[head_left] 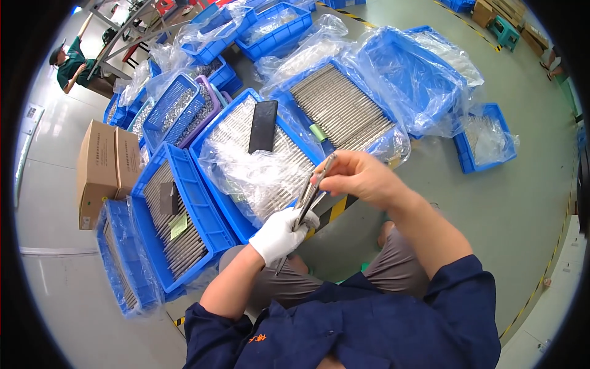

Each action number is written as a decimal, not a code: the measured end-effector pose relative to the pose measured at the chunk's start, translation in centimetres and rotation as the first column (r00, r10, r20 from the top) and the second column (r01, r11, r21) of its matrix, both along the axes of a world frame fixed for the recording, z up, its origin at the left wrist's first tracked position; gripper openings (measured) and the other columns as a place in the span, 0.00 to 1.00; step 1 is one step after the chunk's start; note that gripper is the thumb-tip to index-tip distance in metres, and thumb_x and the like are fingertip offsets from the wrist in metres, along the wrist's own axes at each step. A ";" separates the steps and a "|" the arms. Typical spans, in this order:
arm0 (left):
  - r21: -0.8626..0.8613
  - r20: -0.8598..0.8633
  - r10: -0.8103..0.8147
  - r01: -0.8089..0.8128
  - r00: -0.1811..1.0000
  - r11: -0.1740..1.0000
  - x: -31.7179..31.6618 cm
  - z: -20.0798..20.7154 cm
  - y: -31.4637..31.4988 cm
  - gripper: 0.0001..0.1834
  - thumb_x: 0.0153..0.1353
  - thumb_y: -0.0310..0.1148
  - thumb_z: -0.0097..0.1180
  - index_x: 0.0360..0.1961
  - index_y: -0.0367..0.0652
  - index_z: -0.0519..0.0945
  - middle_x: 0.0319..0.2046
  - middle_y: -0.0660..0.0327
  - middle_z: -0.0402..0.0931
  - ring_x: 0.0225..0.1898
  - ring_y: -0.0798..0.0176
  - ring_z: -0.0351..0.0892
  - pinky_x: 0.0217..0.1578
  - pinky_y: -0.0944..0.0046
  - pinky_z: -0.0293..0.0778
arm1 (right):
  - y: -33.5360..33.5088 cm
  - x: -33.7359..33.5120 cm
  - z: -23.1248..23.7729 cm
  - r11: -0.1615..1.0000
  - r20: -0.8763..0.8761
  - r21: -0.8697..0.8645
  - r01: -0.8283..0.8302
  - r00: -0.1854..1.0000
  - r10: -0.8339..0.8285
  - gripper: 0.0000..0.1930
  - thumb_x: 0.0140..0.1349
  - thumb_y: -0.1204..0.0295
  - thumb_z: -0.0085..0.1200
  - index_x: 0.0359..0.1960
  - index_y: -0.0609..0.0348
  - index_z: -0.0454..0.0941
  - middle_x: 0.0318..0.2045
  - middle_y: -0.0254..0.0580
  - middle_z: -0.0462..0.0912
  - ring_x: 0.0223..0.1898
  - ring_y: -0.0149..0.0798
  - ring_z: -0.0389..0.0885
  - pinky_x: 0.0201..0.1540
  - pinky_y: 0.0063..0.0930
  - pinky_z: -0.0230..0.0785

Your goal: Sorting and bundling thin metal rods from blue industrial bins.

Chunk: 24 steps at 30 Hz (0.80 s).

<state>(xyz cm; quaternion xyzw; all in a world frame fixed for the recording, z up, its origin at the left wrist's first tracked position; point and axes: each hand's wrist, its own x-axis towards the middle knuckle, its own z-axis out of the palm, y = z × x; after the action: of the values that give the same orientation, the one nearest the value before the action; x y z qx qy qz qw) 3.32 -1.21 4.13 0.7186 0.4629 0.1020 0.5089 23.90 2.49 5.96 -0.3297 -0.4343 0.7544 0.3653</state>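
In front of my lap, my left hand (279, 235), in a white glove, is closed around a few slim metal strips (305, 200) that slant up to the right. My bare right hand (365, 177) pinches the upper end of these strips between thumb and fingers. Just beyond my hands is a blue crate (243, 229) filled with rows of similar metal strips, partly covered by crumpled clear plastic (246, 172). A black rectangular slab (263, 126) lies on top of those rows.
Left stands a blue crate (209, 230) of metal strips bearing a dark block (168, 198); beside it are cardboard boxes (101, 169). Ahead, another crate of strips (341, 104) adjoins a plastic-lined blue crate (418, 80). A small crate (485, 138) sits right. A person (77, 67) stands far left.
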 end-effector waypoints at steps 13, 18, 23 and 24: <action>-0.608 0.553 0.559 -0.159 0.618 0.778 -0.1 0.3 1.1 0.40 0.44 0.27 0.59 0.58 0.47 0.52 0.26 0.63 0.67 0.20 0.72 0.65 0.22 0.73 0.63 | 2.0 1.2 -1.8 0.879 -0.177 -0.216 0.425 0.868 -0.463 0.06 0.56 0.70 0.44 0.33 0.58 0.68 0.27 0.36 0.76 0.27 0.28 0.73 0.33 0.22 0.67; -0.589 0.641 0.586 -0.173 0.495 0.790 -0.5 0.2 4.1 0.30 0.45 0.26 0.57 0.49 0.42 0.58 0.22 0.65 0.64 0.16 0.73 0.61 0.17 0.72 0.59 | 0.1 -2.2 -4.3 0.866 -0.293 -0.475 0.159 0.899 -0.326 0.09 0.59 0.66 0.36 0.32 0.58 0.66 0.18 0.36 0.70 0.21 0.33 0.68 0.25 0.24 0.62; -0.648 0.491 0.701 -0.321 0.517 0.691 0.9 -3.2 4.5 0.19 0.53 0.32 0.51 0.47 0.44 0.66 0.17 0.71 0.63 0.14 0.75 0.59 0.14 0.76 0.55 | -1.0 -4.2 -4.2 0.871 -0.258 -0.487 0.060 0.943 -0.209 0.09 0.59 0.66 0.37 0.31 0.59 0.66 0.14 0.34 0.67 0.13 0.29 0.65 0.15 0.21 0.59; -0.704 0.337 0.796 -0.426 0.503 0.568 2.2 -2.4 4.3 0.18 0.55 0.35 0.48 0.47 0.43 0.66 0.18 0.70 0.66 0.15 0.75 0.62 0.15 0.77 0.57 | -1.1 -4.3 -4.8 0.854 -0.221 -0.520 0.026 0.961 -0.164 0.10 0.59 0.66 0.36 0.31 0.59 0.66 0.13 0.34 0.67 0.12 0.29 0.63 0.13 0.20 0.57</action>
<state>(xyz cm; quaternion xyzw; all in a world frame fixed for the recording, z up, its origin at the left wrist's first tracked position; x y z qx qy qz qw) 5.54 3.11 1.71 0.2421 0.5071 0.3823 0.7336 19.65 1.38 1.17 -0.3353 -0.1498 0.8597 0.3550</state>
